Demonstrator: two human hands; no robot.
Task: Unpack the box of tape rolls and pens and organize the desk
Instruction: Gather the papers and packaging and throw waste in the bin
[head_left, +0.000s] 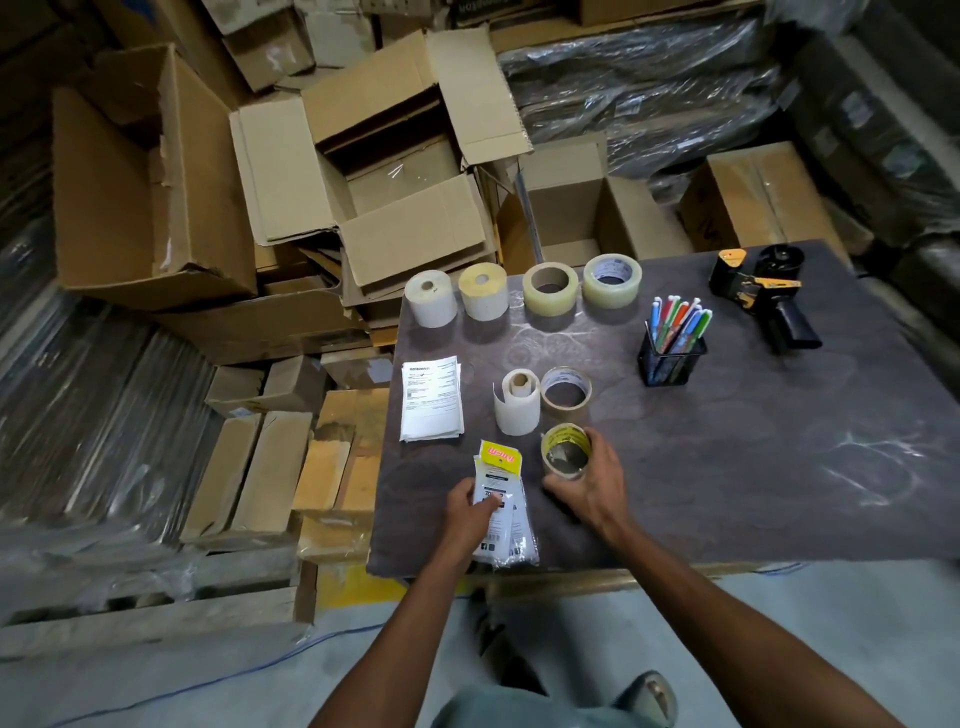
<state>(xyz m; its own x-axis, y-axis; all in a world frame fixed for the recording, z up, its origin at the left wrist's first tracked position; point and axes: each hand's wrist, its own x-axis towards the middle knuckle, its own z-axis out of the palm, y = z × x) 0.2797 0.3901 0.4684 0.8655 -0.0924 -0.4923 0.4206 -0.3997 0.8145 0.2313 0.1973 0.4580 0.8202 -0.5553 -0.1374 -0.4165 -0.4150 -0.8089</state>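
On the dark desk (753, 441), my right hand (589, 488) grips a clear tape roll with a yellow core (565, 451) near the front edge. My left hand (467, 514) presses on a stack of plastic packets with a yellow header (501, 467). Behind them stand a white label roll (517, 402) and a thin clear tape roll (566, 388). Along the back edge sit a white roll (431, 299), a cream roll (483, 291) and two clear tape rolls (550, 288) (612, 280). A black mesh cup (670, 358) holds several coloured pens (680, 322).
A black-and-yellow tape dispenser (763, 296) lies at the back right. A stack of printed papers (432, 397) rests near the left edge. Open cardboard boxes (384, 171) and wrapped stacks crowd the floor left of and behind the desk.
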